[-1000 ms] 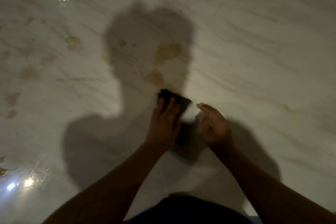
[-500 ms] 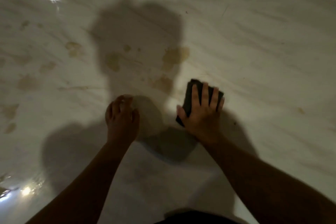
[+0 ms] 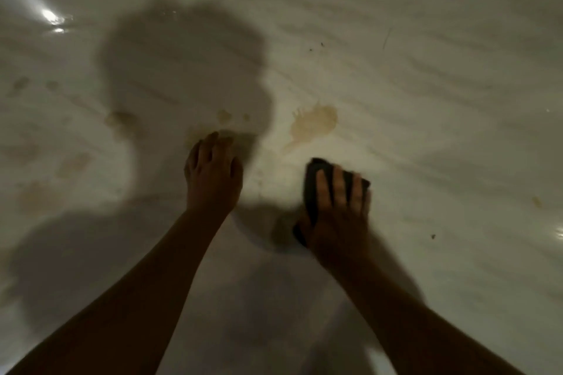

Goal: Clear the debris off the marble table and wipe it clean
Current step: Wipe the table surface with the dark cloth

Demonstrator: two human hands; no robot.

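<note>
The pale marble table (image 3: 426, 94) fills the view and shines under the light. A tan spill stain (image 3: 315, 123) lies just beyond my hands. My right hand (image 3: 338, 216) presses flat on a dark cloth (image 3: 313, 175), its fingers lying straight over it, a little below and right of that stain. My left hand (image 3: 213, 176) rests on the marble to the left with its fingers loosely bent, fingertips on a faint brown smear (image 3: 227, 134). It holds nothing.
Fainter tan blotches (image 3: 117, 118) spread over the left part of the table. Small dark specks (image 3: 432, 236) lie at the right and farther back (image 3: 322, 44). A small tan spot (image 3: 536, 201) sits near the right edge. My head's shadow covers the middle.
The cloth passed from my left hand to my right hand, which now presses it further right. My left hand moved left, then forward onto the brown smear.
</note>
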